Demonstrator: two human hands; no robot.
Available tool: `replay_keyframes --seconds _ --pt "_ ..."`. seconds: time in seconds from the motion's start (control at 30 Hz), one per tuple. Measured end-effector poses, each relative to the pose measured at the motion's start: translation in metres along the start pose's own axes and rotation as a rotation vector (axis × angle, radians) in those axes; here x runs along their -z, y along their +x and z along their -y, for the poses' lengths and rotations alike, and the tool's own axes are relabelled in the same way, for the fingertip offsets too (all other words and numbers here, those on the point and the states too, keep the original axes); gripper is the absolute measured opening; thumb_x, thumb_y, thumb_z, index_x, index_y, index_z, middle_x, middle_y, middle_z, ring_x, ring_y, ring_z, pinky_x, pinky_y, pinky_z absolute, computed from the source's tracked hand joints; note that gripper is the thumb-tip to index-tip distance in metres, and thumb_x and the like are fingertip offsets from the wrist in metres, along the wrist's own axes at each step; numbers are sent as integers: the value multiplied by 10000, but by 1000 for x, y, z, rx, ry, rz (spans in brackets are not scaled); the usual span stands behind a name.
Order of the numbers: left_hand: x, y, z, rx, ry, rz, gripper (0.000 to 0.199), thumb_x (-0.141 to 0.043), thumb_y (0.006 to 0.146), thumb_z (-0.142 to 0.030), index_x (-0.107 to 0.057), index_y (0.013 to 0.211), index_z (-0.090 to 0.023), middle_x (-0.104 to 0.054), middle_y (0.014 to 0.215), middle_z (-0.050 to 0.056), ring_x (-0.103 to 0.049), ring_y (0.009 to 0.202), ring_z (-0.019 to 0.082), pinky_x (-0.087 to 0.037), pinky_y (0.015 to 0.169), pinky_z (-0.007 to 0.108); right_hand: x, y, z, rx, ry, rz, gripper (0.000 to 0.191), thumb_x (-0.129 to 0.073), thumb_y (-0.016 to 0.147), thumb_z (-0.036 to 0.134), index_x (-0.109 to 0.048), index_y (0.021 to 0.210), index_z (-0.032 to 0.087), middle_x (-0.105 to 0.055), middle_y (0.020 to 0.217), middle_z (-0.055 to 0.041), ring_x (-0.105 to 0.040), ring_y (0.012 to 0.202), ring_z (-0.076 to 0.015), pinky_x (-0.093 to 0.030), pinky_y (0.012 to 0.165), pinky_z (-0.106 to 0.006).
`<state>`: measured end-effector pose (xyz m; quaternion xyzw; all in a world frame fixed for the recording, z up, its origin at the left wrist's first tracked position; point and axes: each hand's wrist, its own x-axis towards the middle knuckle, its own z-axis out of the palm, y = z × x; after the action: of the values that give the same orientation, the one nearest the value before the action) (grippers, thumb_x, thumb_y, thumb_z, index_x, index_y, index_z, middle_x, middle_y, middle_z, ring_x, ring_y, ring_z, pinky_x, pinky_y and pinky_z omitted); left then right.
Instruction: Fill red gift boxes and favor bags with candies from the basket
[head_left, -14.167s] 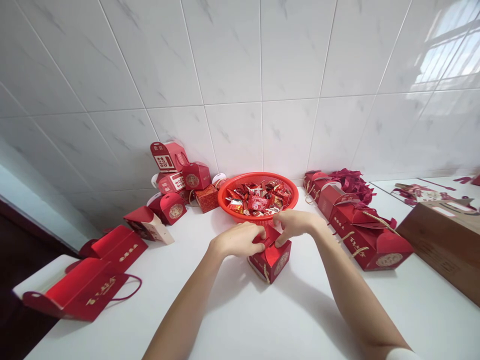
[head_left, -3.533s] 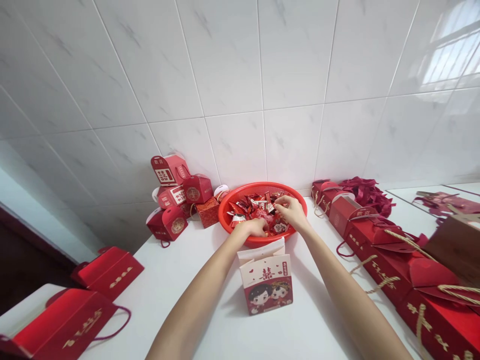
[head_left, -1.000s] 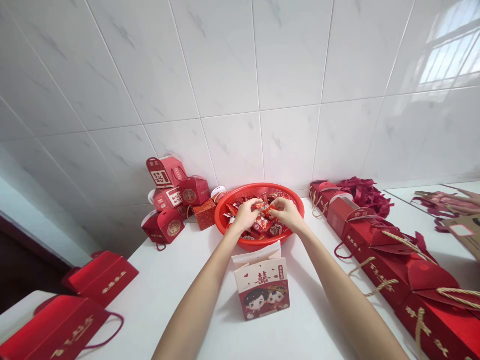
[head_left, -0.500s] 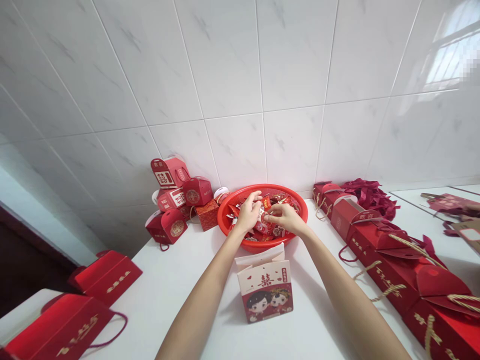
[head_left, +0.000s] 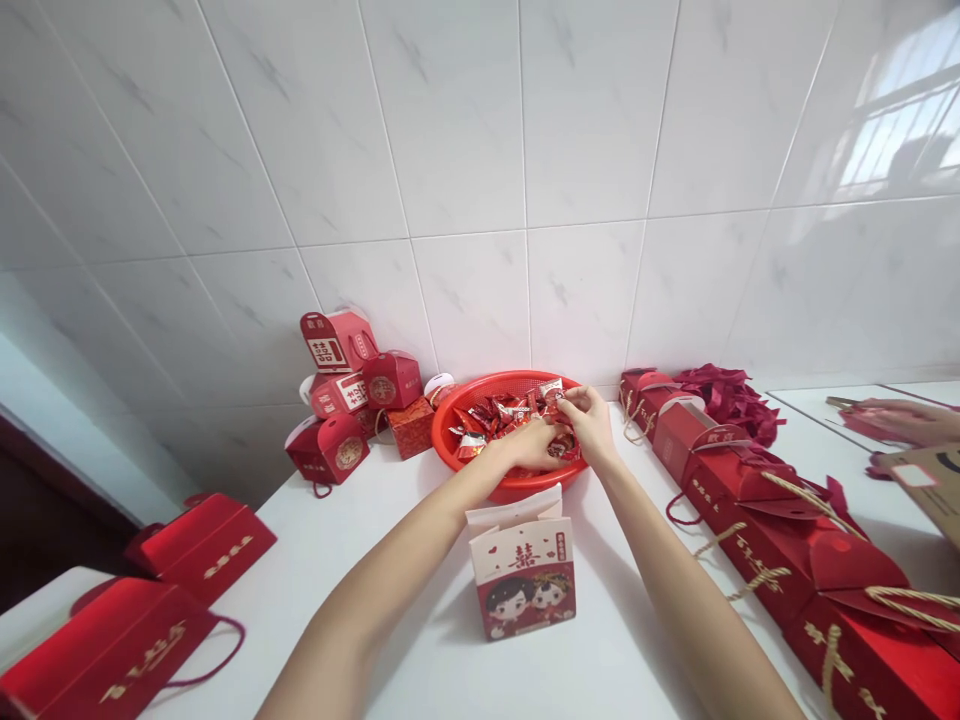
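On the white table (head_left: 442, 670), against the tiled wall, you have a red plastic basket (head_left: 484, 388) with a fine mesh side and a smooth rim, heaped with wrapped candies (head_left: 499, 415). Their wrappers are glossy and crinkled, mostly red with white lettering, and a white-and-gold one lies near the left side. Your right hand (head_left: 589, 420), at the basket's right side, pinches a white-and-red packet (head_left: 551, 391) between thumb and fingers above the heap. Your left hand (head_left: 536, 445) reaches low over the candies with its fingers bent; its fingertips are hidden, so you cannot tell whether they grip anything. Just in front of the basket, between your forearms, a small carton (head_left: 523, 585) stands upright, its pale top flaps raised, its front white with red hearts above and two cartoon figures on red below.
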<state>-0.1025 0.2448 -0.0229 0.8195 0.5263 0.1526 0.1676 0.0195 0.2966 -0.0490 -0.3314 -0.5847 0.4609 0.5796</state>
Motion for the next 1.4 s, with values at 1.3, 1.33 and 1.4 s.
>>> replay_keyframes --seconds 1.3,1.33,1.4 --pt "-5 26 6 305 369 194 662 -844 540 -258 -714 1187 -209 -647 1291 192 -576 1177 434 -445 1004 522 -3 -2 8 -110 187 -92 246 -588 611 279 -508 838 227 -659 685 42 -637 662 -160 -497 636 -270" --pt "-5 26 9 316 350 186 619 -844 518 -225 -736 1127 -200 -697 1195 179 -610 1119 417 -467 974 493 -4 -2 8 -111 190 -87 252 -584 609 275 -513 847 228 -669 687 39 -638 659 -161 -497 633 -270" --pt "-4 25 14 335 294 155 483 -823 476 -152 -772 955 -194 -753 993 131 -655 1007 376 -492 918 437 -4 -2 10 -111 197 -80 262 -577 608 272 -518 860 229 -687 704 33 -643 661 -165 -499 631 -273"
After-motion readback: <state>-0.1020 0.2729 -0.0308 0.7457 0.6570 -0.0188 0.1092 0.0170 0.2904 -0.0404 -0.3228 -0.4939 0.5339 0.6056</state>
